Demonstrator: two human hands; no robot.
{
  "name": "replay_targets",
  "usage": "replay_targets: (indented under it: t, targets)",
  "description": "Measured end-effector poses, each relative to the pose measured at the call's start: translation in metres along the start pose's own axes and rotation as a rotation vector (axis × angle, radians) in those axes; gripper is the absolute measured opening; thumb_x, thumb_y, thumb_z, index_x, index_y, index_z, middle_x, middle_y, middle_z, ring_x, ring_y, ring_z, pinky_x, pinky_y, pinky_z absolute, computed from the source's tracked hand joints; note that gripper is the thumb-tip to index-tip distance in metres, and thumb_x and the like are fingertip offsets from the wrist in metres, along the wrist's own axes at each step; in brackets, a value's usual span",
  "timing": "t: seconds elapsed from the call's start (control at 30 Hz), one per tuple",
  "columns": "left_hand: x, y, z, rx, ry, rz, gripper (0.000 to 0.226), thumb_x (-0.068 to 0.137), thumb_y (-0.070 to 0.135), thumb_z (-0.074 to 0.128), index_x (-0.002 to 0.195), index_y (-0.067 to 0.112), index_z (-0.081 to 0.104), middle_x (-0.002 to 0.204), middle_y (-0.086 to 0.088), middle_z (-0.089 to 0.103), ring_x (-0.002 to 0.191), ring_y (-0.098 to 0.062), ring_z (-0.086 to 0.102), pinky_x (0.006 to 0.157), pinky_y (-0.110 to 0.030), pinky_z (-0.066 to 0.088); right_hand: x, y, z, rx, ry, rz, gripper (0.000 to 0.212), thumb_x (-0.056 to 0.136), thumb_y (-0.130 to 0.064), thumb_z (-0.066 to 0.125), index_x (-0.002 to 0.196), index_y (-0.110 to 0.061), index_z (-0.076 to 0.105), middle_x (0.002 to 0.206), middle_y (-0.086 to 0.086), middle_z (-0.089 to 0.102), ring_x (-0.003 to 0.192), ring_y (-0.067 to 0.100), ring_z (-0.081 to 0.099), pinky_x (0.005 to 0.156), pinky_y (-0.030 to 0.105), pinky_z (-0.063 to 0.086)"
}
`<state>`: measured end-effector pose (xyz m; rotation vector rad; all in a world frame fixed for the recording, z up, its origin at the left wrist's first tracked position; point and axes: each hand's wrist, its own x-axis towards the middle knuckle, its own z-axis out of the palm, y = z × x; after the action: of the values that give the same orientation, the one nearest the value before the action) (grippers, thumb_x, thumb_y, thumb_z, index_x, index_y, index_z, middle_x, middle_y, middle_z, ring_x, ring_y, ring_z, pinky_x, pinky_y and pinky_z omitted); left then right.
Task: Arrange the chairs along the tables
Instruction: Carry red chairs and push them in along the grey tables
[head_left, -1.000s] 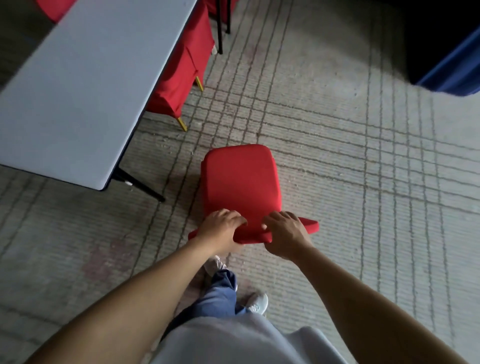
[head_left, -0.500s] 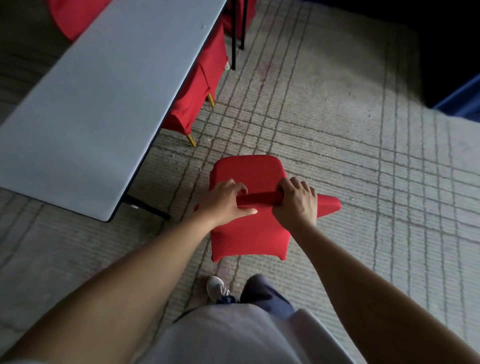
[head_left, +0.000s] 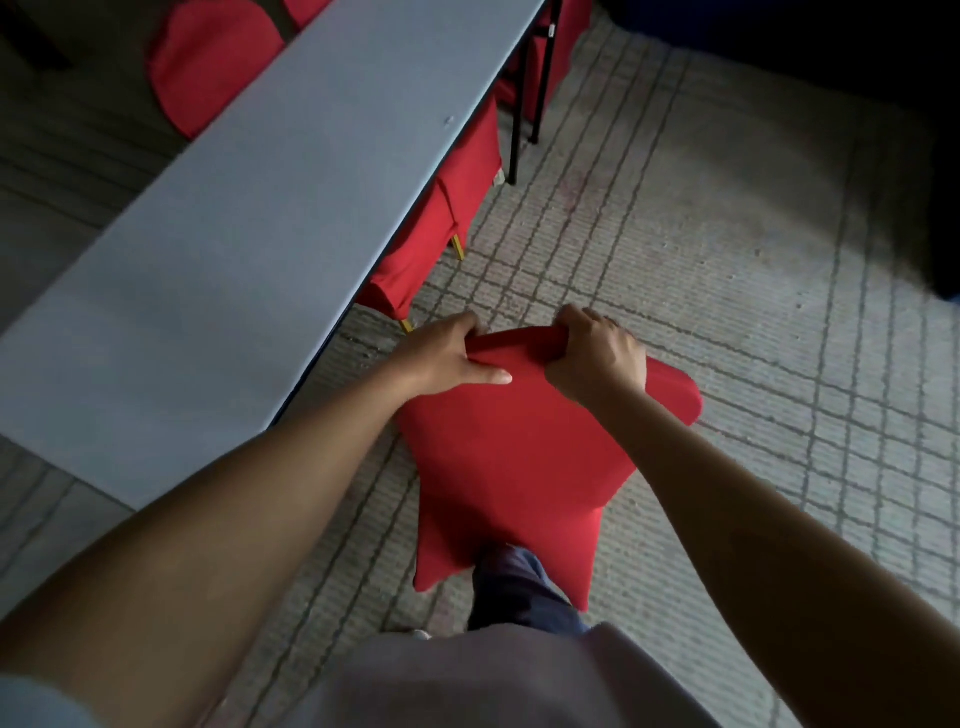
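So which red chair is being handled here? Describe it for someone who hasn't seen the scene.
Find the long grey table; red-covered chairs sit tucked along its right edge. The chair being handled stands out on the carpet at the table's near corner, its backrest top gripped by both hands.

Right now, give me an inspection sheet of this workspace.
Surface: grey table, long, top bare where seen.
Job's things: red covered chair held by its top edge, beside the table's near end; another red chair tucked under the table edge; a third on the far side.
Clutter: nothing seen.
Hands: left hand and right hand both grip the chair's top edge.
Cables: nothing seen.
Surroundings: pale carpet with grid lines; dark area at upper right.
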<state>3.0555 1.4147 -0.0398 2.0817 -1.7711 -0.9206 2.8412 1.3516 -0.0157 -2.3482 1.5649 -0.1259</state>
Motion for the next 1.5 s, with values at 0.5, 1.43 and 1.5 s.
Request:
replay_targets:
  t: [0.5, 1.43, 1.5]
  targets:
    - [0.056, 0.008, -0.029, -0.022, -0.049, -0.101, 0.068, 0.053, 0.081, 0.074, 0.098, 0.034, 0.055, 0.099, 0.015, 0.067, 0.092, -0.008, 0.064, 0.088, -0.038, 0.053, 0.088, 0.011, -0.030, -0.012, -0.357, -0.064, 0.017, 0.080, -0.044, 0.056, 0.090, -0.031, 0.055, 0.085, -0.007, 0.059, 0.086, 0.024, 0.059, 0.069, 0.032, 0.044]
    - [-0.213, -0.031, 0.090, 0.026, 0.314, -0.108, 0.058, 0.067, 0.067, 0.077, 0.088, 0.019, 0.052, 0.084, 0.007, 0.055, 0.073, -0.011, 0.052, 0.065, -0.029, 0.038, -0.105, -0.059, 0.016, -0.250, -0.694, -0.658, 0.031, 0.072, -0.027, 0.067, 0.099, -0.025, 0.052, 0.095, -0.004, 0.062, 0.097, 0.024, 0.062, 0.068, 0.028, 0.037]
    - [-0.221, -0.036, 0.089, -0.033, 0.356, -0.166, 0.056, 0.065, 0.070, 0.074, 0.087, 0.023, 0.051, 0.082, 0.009, 0.056, 0.074, -0.012, 0.057, 0.068, -0.035, 0.047, -0.102, -0.072, 0.018, -0.249, -0.682, -0.699, 0.032, 0.070, -0.024, 0.068, 0.098, -0.022, 0.054, 0.091, -0.004, 0.062, 0.091, 0.023, 0.062, 0.065, 0.030, 0.039]
